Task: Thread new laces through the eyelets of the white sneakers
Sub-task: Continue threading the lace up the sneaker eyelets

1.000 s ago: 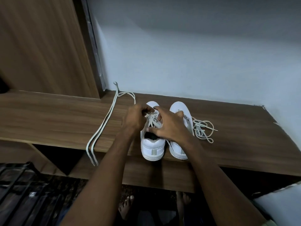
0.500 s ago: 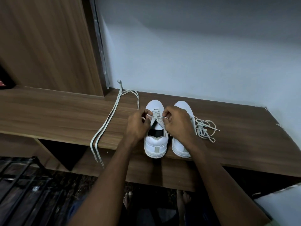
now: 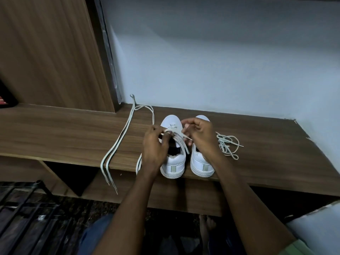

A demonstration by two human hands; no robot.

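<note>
Both hands pinch the lace [image 3: 181, 139] over the left sneaker [image 3: 173, 157]: left hand [image 3: 154, 146], right hand [image 3: 201, 135]; no readable branding.

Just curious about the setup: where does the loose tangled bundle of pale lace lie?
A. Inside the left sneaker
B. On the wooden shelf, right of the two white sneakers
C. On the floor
B: the tangled bundle of pale lace lies on the brown wooden shelf, just right of the right-hand white sneaker.
</note>
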